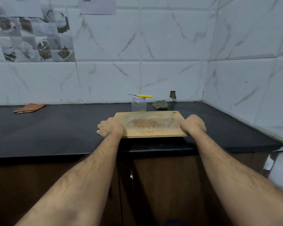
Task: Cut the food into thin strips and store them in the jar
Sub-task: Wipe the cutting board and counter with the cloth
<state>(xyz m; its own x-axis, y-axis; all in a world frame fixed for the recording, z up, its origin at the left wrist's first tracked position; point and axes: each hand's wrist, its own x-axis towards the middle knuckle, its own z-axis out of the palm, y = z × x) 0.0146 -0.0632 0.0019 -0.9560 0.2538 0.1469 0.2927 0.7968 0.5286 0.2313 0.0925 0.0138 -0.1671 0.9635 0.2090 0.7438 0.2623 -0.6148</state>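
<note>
A wooden cutting board [149, 123] lies on the black counter [55, 128], with a brownish stain in its middle and no food visible on it. My left hand [110, 127] grips the board's left edge and my right hand [193, 125] grips its right edge, fingers curled round it. Behind the board stands a clear plastic jar [138, 104] with a white lid. A knife with a yellow handle [141, 95] lies across the lid.
An orange cloth [29, 108] lies at the back left of the counter and a checked green cloth [160, 104] beside the jar. Tiled walls close the back and right side. Dark cabinet doors [162, 185] sit below the counter's front edge.
</note>
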